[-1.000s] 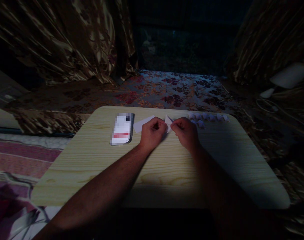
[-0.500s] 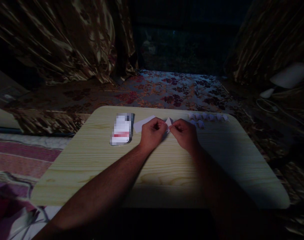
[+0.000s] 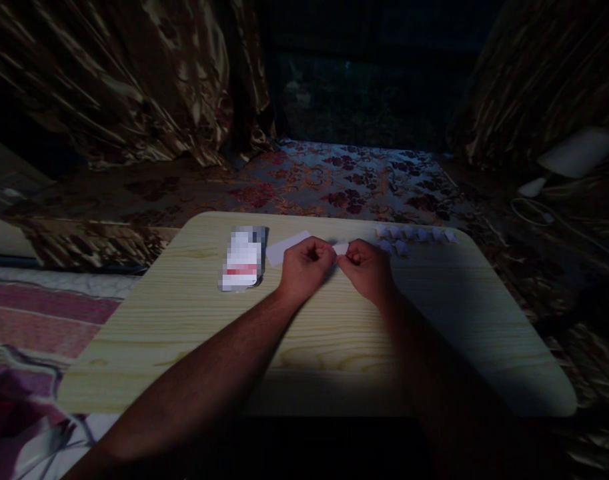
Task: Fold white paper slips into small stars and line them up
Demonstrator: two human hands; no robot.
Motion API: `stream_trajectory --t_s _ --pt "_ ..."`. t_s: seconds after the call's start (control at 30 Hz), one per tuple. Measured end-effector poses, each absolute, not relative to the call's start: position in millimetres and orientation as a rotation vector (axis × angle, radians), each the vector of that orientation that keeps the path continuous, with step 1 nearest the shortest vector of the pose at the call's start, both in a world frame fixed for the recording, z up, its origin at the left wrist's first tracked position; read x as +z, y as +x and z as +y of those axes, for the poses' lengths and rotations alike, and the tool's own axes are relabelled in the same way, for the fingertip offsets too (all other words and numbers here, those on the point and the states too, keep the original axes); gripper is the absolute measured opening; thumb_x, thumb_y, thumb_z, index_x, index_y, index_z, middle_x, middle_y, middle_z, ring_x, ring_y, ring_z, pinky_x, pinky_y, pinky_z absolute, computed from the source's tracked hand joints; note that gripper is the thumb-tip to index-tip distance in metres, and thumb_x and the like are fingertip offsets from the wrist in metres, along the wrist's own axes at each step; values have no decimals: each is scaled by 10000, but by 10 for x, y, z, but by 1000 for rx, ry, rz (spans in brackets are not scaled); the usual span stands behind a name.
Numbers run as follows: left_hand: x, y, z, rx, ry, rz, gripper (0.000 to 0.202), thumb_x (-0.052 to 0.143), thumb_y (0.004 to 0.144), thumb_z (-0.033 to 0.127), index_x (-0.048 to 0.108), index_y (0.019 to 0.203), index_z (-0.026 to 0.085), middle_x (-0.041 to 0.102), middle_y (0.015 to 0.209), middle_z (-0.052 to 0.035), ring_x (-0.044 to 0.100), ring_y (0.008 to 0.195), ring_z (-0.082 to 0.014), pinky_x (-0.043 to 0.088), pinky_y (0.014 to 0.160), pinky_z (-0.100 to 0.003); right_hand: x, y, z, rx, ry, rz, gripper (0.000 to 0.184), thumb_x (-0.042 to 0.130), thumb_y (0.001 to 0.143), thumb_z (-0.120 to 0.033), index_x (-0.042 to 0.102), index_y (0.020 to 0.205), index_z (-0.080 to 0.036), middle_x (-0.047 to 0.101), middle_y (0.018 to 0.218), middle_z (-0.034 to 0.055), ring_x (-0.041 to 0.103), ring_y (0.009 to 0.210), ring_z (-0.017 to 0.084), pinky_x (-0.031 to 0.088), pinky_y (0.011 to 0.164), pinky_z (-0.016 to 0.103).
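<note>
Between my two hands is a small folded piece of white paper, held just over the table. My left hand pinches its left side with thumb and fingertips. On the other side, my right hand grips the paper's right side, also in a pinch. The fingers cover much of the paper, so its full shape is hidden. A flat white paper sheet lies just left of my left hand. Beyond my right hand, several small folded paper pieces sit in rows.
A phone, its screen blurred out, rests on the wooden table at left. Behind the table is a ledge with flowered cloth. At the far right stands a white lamp. A pale cable hangs beside the table at left.
The paper between my fingers showed a pointed triangle before; now a shorter, flatter strip shows. My right fingers have turned slightly around it, and both hands stay in nearly the same place.
</note>
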State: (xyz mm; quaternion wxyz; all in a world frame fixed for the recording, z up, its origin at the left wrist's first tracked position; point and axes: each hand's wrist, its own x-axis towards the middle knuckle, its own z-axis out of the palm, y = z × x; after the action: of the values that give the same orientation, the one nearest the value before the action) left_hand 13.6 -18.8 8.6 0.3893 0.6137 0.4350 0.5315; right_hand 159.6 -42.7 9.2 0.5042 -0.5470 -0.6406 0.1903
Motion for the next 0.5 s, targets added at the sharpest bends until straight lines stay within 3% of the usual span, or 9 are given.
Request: stream_trajectory --t_s 0.13,0.3,0.5 --pt "83 139 -190 1338 1523 1092 108 682 733 269 697 748 163 687 671 -17 594 595 -128 467 589 -240 121 1593 -438 451 -1322 -1552 221 611 745 -256 450 598 -221 454 497 -61 409 473 97 286 479 231" --pt "126 149 -215 1325 1507 1094 118 699 724 273 704 745 157 702 674 -17 603 587 -123 468 578 -232 138 1593 -442 431 -1345 -1574 163 611 751 -257 522 624 -206 536 536 -46 462 499 99 315 499 226" --pt "122 141 -204 1284 1483 1083 169 705 736 319 695 764 152 716 686 -20 635 611 -132 495 602 -234 123 1619 -432 368 -1355 -1589 237 608 748 -263 480 561 -195 452 481 -60 383 469 82 270 483 229"
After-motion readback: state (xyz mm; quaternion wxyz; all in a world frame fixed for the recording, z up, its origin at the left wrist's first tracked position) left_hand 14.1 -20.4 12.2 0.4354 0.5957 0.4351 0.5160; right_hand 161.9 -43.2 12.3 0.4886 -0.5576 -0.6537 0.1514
